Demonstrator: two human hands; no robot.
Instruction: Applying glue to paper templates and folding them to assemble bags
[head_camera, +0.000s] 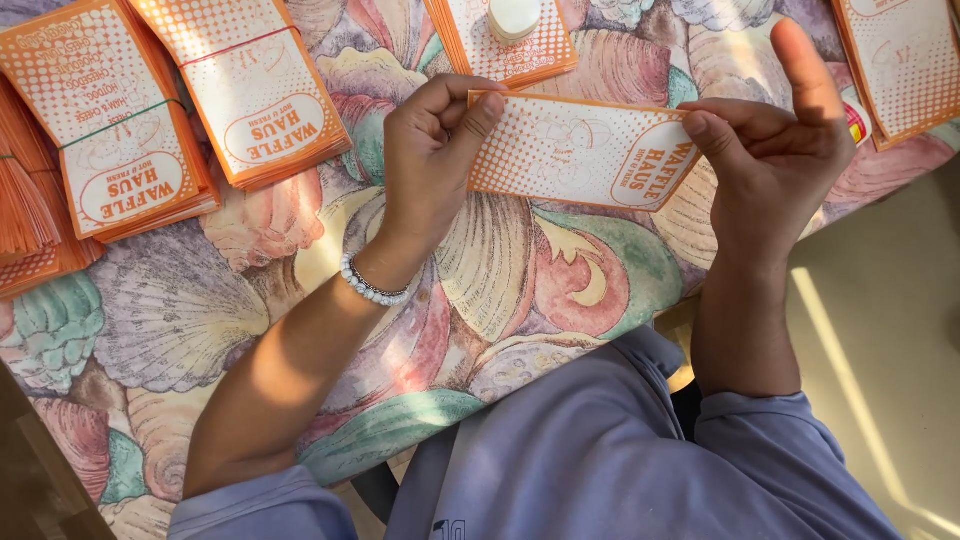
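I hold a flat orange-and-white paper bag (575, 150) above the table, long side across. My left hand (432, 150) pinches its left end between thumb and fingers; a beaded bracelet (372, 285) circles that wrist. My right hand (775, 140) grips the right end, with the index finger raised straight up. The bag is flat and closed, with a dotted pattern and an oval printed label near its right end.
Banded stacks of the same orange bags (255, 85) lie at the upper left, another stack (510, 50) with a small white round object (514, 17) at top centre, one more (900, 65) at top right. A seashell-patterned tablecloth (180, 310) covers the table; its edge runs diagonally at the right.
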